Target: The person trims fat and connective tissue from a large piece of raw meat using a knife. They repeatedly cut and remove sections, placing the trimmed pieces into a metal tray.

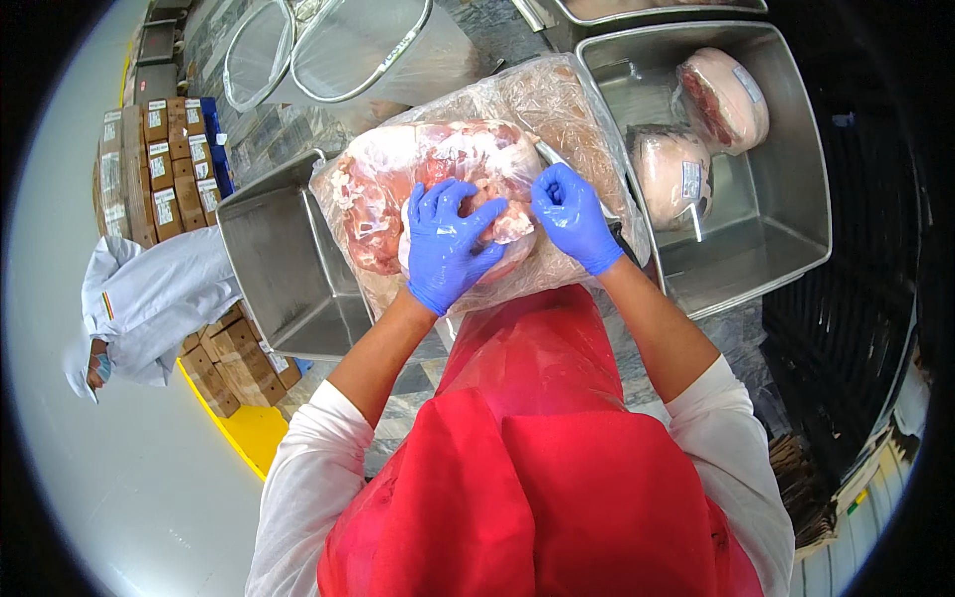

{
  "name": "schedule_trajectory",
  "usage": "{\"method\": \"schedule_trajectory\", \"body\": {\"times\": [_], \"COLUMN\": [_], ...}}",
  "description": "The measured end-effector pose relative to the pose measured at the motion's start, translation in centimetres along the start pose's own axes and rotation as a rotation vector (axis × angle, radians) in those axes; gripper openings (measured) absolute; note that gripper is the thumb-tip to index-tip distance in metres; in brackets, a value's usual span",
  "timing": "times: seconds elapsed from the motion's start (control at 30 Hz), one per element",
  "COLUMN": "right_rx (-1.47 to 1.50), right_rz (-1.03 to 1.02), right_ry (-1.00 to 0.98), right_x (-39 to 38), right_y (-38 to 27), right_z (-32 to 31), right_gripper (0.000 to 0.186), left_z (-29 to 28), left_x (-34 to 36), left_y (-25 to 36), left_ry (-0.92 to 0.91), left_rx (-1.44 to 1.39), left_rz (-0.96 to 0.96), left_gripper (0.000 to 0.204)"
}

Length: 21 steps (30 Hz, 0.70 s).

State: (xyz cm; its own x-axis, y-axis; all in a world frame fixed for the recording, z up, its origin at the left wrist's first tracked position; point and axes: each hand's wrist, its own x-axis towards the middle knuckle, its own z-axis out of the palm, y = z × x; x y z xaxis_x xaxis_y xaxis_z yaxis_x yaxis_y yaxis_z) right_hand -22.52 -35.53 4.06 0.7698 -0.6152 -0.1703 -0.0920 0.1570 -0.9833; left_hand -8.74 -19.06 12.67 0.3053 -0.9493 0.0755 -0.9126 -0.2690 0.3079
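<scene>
A large cut of raw meat, pink with white fat, lies on a plastic-wrapped surface in front of me. My left hand, in a blue glove, rests on its near side, with fingers and thumb curled around a loose flap of meat. Close by on the right, my blue-gloved right hand is closed, fingertips pinched together; what they hold is hidden. A narrow metal blade shows beyond this hand and a dark handle beside its wrist. Whether the palm grips them cannot be made out.
To the right, a metal tub holds two wrapped meat cuts with labels. Another metal tub stands left. Clear plastic-lined hoops are at the far side. A person in a white coat is near stacked cartons at left.
</scene>
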Motion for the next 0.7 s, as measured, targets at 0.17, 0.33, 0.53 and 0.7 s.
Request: {"method": "schedule_trajectory", "body": {"times": [0.17,0.33,0.53,0.7], "right_rx": [-0.356,-1.129,-0.913,-0.541], "right_rz": [-0.145,0.024,0.097,0.529], "right_ry": [0.379,0.263,0.233,-0.083], "right_x": [-1.0,-10.3,-12.9,-17.8], "right_y": [0.5,2.4,5.0,-1.1], "right_z": [-2.7,-5.4,-7.2,-13.3], "right_gripper": [0.018,0.04,0.052,0.06], "left_z": [1.6,-0.9,-2.3,-1.2], "left_x": [-1.6,-0.7,4.5,4.7], "left_y": [-0.2,-0.9,-10.0,-11.5], "left_ry": [0.091,0.09,0.249,0.122], "left_rx": [-0.051,-0.154,0.068,0.068], "left_rz": [0.024,-0.019,-0.237,-0.27], "left_gripper": [0.05,0.048,0.074,0.075]}}
